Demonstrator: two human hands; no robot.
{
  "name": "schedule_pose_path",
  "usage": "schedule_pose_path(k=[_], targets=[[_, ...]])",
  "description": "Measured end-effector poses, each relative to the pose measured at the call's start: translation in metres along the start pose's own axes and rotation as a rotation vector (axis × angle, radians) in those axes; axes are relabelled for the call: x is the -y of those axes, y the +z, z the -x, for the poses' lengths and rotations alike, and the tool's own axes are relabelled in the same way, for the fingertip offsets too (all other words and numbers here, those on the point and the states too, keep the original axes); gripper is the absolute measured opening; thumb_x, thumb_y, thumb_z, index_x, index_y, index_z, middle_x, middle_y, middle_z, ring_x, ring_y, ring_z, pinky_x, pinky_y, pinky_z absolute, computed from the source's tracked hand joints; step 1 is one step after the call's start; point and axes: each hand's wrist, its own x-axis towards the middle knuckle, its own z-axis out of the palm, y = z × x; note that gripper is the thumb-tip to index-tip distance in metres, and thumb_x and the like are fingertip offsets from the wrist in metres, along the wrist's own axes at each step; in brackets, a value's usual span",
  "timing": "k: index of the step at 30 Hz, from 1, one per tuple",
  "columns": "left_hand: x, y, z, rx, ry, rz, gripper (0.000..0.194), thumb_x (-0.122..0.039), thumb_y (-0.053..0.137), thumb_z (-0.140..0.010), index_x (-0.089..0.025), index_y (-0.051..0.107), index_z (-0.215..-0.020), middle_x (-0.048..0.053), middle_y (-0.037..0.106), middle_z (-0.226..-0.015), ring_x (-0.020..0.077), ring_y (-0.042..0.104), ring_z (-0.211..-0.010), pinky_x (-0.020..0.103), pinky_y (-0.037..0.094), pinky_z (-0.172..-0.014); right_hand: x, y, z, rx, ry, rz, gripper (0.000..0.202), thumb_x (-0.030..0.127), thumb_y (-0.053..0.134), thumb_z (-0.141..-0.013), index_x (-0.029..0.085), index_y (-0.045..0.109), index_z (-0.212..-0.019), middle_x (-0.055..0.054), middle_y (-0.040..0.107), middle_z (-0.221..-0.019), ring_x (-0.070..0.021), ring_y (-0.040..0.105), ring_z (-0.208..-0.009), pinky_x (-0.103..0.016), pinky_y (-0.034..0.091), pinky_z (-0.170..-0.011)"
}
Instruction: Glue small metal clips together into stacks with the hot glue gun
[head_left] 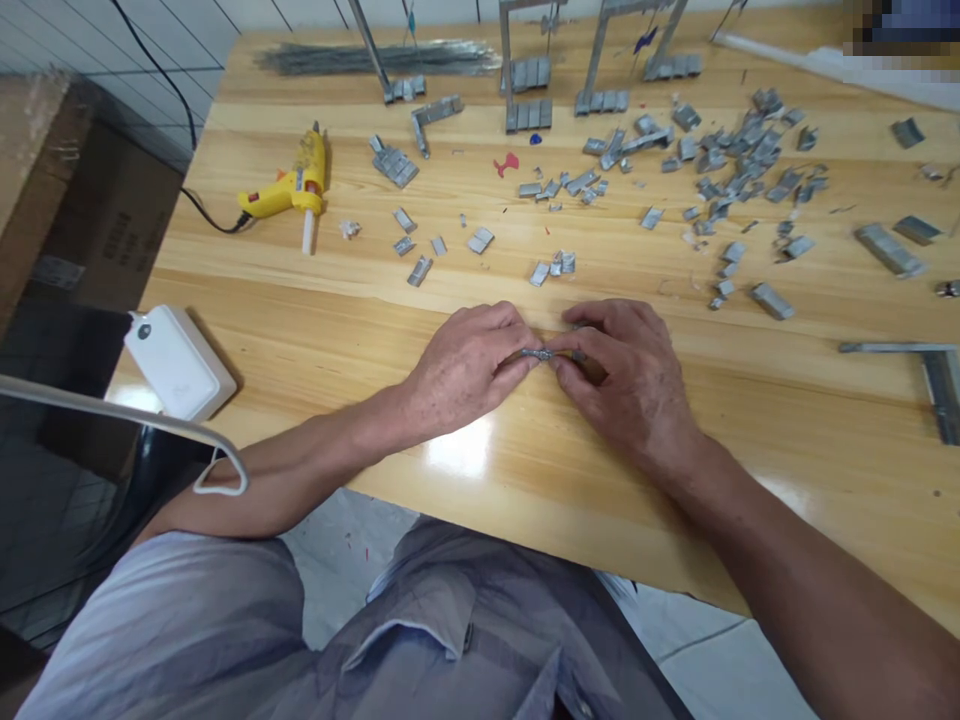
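Near the front of the wooden table point(300, 300), my left hand point(476, 360) and my right hand point(630, 370) meet, thumbs and forefingers pinched. Between their fingertips is a small, thin grey metal piece point(541, 354), gripped from both sides. Its ends are hidden by the fingers. Just beyond the hands lie small silvery pieces point(562, 263). More loose grey pieces point(481, 239) are scattered to the left of these.
A yellow glue gun point(304, 180) with a black cord lies at the left, above a white device point(180, 362). Grey metal stands point(529, 115) and a bundle of thin wires point(382, 58) are at the back. A heap of staple-like pieces point(750, 150) and an angled bar point(941, 390) lie right.
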Motion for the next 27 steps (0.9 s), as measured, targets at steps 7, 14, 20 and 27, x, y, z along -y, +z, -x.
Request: schedule_pose_path(k=[7, 14, 20, 27], targets=[[0.001, 0.002, 0.000, -0.003, 0.013, 0.012, 0.020, -0.025, 0.056, -0.105, -0.017, 0.073, -0.097, 0.008, 0.069, -0.094, 0.0214, 0.066, -0.090, 0.036, 0.053, -0.081, 0.000, 0.001, 0.000, -0.007, -0.002, -0.008, 0.015, 0.018, 0.068, -0.095, 0.028, 0.076, -0.101, -0.009, 0.075, -0.118, -0.0303, 0.068, -0.111, -0.050, 0.052, -0.098], [0.001, -0.002, 0.002, -0.019, 0.029, 0.022, 0.020, -0.026, 0.059, -0.106, -0.017, 0.074, -0.114, 0.009, 0.073, -0.103, 0.0217, 0.068, -0.097, 0.036, 0.055, -0.086, 0.002, 0.000, 0.000, -0.002, 0.018, -0.018, 0.016, 0.019, 0.065, -0.096, 0.028, 0.077, -0.103, -0.009, 0.076, -0.117, -0.0310, 0.067, -0.111, -0.052, 0.050, -0.099], [0.000, -0.009, 0.001, -0.018, 0.055, 0.060, 0.020, -0.030, 0.062, -0.105, -0.018, 0.070, -0.119, 0.009, 0.075, -0.106, 0.0200, 0.069, -0.095, 0.032, 0.054, -0.083, 0.002, 0.000, 0.000, -0.012, 0.011, -0.025, 0.018, 0.025, 0.058, -0.103, 0.026, 0.076, -0.099, -0.010, 0.076, -0.115, -0.0295, 0.067, -0.111, -0.050, 0.050, -0.099], [0.003, -0.007, 0.002, 0.010, 0.058, 0.010, 0.015, -0.024, 0.058, -0.106, -0.017, 0.071, -0.106, 0.006, 0.075, -0.096, 0.0188, 0.069, -0.089, 0.032, 0.052, -0.083, 0.000, 0.004, 0.001, -0.040, -0.002, 0.005, 0.015, 0.027, 0.060, -0.102, 0.024, 0.075, -0.101, -0.012, 0.075, -0.119, -0.0311, 0.066, -0.112, -0.052, 0.051, -0.099]])
